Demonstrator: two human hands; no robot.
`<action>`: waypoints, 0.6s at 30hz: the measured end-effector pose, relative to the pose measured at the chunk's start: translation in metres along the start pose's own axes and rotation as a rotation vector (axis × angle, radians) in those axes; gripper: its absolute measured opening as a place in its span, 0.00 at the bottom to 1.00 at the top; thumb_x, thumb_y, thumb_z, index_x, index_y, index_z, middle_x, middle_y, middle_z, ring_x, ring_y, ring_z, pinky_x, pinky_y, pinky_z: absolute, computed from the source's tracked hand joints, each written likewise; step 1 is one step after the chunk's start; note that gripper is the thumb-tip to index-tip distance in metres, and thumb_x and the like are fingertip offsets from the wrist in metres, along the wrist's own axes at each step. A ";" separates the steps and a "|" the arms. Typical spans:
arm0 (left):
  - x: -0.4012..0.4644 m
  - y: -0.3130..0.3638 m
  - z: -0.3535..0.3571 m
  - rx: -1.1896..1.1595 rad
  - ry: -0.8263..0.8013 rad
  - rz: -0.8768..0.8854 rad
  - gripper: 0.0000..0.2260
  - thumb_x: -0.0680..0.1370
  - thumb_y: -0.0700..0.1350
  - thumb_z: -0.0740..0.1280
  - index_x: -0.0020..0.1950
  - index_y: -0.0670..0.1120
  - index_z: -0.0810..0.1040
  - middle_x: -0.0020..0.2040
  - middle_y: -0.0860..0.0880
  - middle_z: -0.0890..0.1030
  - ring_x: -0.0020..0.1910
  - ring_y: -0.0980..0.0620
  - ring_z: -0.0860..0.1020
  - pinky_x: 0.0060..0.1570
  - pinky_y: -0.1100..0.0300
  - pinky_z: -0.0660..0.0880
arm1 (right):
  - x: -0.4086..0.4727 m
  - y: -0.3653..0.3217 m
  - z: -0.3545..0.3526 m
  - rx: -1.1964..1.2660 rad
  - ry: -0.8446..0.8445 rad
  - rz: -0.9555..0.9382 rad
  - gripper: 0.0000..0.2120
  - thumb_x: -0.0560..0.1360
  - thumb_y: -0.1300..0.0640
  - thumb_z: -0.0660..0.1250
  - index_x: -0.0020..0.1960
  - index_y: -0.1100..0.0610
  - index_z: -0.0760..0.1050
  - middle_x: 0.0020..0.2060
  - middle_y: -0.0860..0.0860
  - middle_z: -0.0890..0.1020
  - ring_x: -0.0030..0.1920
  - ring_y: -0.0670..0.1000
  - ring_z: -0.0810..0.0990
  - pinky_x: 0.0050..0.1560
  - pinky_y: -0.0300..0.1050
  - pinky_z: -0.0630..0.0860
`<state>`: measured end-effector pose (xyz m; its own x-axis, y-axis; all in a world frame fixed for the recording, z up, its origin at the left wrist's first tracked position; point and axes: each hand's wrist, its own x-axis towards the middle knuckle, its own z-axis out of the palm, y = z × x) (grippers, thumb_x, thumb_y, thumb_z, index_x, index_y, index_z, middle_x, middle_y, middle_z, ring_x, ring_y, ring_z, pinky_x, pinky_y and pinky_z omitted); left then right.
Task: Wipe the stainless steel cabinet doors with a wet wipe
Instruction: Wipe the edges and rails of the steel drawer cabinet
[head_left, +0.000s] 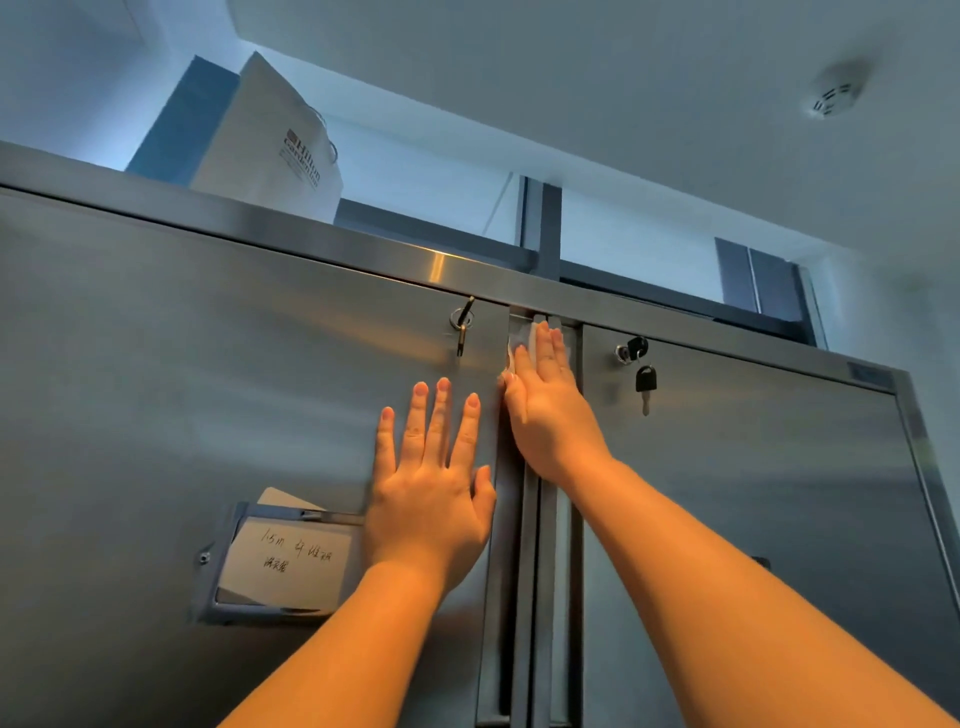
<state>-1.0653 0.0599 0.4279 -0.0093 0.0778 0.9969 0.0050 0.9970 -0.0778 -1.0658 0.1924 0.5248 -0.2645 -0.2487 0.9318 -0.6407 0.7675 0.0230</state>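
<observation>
The right hand (545, 410) presses the wet wipe (521, 345) flat-fingered on the strip between the cabinet doors (208, 389); left hand (431, 499) braces, spread. The wipe might snag the dangling key (645, 387).

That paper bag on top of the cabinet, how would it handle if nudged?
The paper bag looks tall and thin-walled, so probably light and apt to tip. It stands near the cabinet's top edge, so a push could slide it off. Contents can't be seen.
</observation>
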 end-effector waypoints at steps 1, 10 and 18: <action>0.000 0.000 0.000 0.000 -0.001 -0.002 0.28 0.80 0.54 0.50 0.78 0.45 0.61 0.79 0.40 0.58 0.78 0.40 0.56 0.72 0.37 0.55 | -0.004 0.002 0.004 -0.002 0.067 -0.022 0.25 0.85 0.52 0.46 0.80 0.57 0.49 0.79 0.51 0.40 0.78 0.47 0.35 0.66 0.27 0.29; -0.001 -0.001 0.000 0.023 -0.029 0.000 0.29 0.80 0.55 0.49 0.79 0.45 0.60 0.79 0.41 0.57 0.78 0.39 0.56 0.72 0.35 0.58 | -0.006 0.016 0.011 -0.214 0.538 -0.142 0.11 0.75 0.60 0.68 0.56 0.58 0.82 0.67 0.62 0.74 0.67 0.62 0.71 0.61 0.59 0.74; -0.001 -0.001 0.000 0.048 -0.005 0.004 0.29 0.79 0.55 0.50 0.79 0.45 0.61 0.79 0.41 0.58 0.78 0.40 0.56 0.72 0.36 0.57 | -0.010 0.018 0.011 -0.204 0.468 -0.166 0.20 0.70 0.59 0.77 0.60 0.63 0.80 0.46 0.61 0.77 0.43 0.61 0.79 0.36 0.50 0.80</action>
<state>-1.0653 0.0588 0.4271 -0.0147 0.0814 0.9966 -0.0432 0.9957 -0.0820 -1.0822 0.2020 0.5117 0.2081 -0.1218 0.9705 -0.4812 0.8511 0.2100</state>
